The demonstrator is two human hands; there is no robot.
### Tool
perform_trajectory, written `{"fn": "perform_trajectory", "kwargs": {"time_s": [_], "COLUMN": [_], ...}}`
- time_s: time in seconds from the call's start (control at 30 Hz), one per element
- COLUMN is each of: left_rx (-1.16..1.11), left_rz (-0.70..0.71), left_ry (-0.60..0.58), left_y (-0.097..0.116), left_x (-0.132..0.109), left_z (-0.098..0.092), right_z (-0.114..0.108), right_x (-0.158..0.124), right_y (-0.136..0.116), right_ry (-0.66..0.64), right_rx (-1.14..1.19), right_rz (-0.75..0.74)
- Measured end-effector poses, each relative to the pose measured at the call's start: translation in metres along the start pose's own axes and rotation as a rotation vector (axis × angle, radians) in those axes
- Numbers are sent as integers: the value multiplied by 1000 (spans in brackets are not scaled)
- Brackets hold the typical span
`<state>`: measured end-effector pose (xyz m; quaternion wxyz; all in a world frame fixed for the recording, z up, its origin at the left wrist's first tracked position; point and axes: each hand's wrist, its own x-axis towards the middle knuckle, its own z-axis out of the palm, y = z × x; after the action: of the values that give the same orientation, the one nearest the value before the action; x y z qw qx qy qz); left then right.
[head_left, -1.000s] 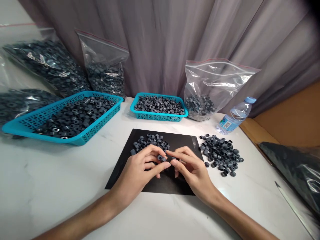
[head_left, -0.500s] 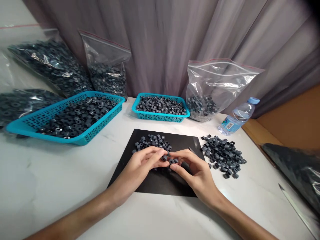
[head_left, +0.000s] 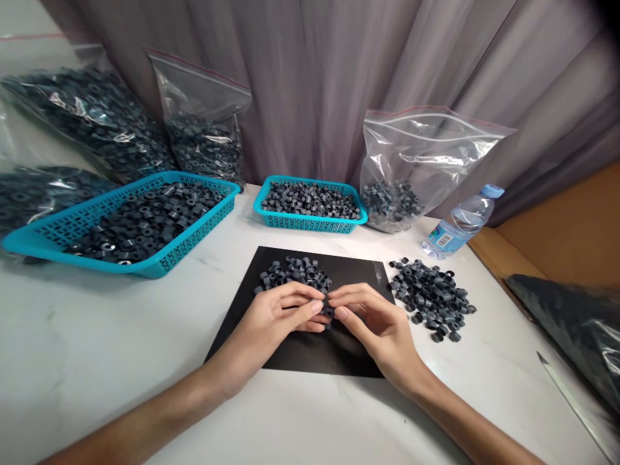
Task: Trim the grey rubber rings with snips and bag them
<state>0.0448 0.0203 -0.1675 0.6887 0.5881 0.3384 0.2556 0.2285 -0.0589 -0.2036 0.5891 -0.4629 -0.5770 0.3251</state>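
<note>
My left hand point(head_left: 278, 316) and my right hand point(head_left: 375, 326) meet over a black mat point(head_left: 300, 349) on the white table. Their fingertips are pinched together on small dark grey ring-shaped parts point(head_left: 329, 309). A small heap of the same grey rings point(head_left: 293, 272) lies on the mat just beyond my fingers. A second, larger heap of rings point(head_left: 431, 297) lies on the table to the right of the mat.
A large teal basket point(head_left: 72, 258) and a small teal basket point(head_left: 310, 223) hold more rings. Clear zip bags of rings point(head_left: 203, 139) stand behind them, one point(head_left: 416, 161) at the right. A water bottle point(head_left: 455, 226) lies beside a cardboard box point(head_left: 571, 226). Grey curtain behind.
Both hands stayed together over the mat, shifting slightly while working the rings between the fingertips. The camera view moved a little.
</note>
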Motion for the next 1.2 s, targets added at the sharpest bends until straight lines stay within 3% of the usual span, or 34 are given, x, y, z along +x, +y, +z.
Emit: {"fn": "perform_trajectory", "kwargs": {"time_s": [0.57, 0.87, 1.2], "left_rx": [119, 99, 41], "left_rz": [78, 144, 124], "left_ry": [-23, 18, 44], "left_y": [-1, -6, -4], "left_x": [1, 5, 6], "left_z": [-1, -5, -3], "right_z": [3, -1, 0], "right_x": [-4, -4, -2], "right_y": [1, 0, -5], "right_ry": [9, 42, 44], "right_rx": [52, 22, -51], "right_rz": [44, -16, 6]}}
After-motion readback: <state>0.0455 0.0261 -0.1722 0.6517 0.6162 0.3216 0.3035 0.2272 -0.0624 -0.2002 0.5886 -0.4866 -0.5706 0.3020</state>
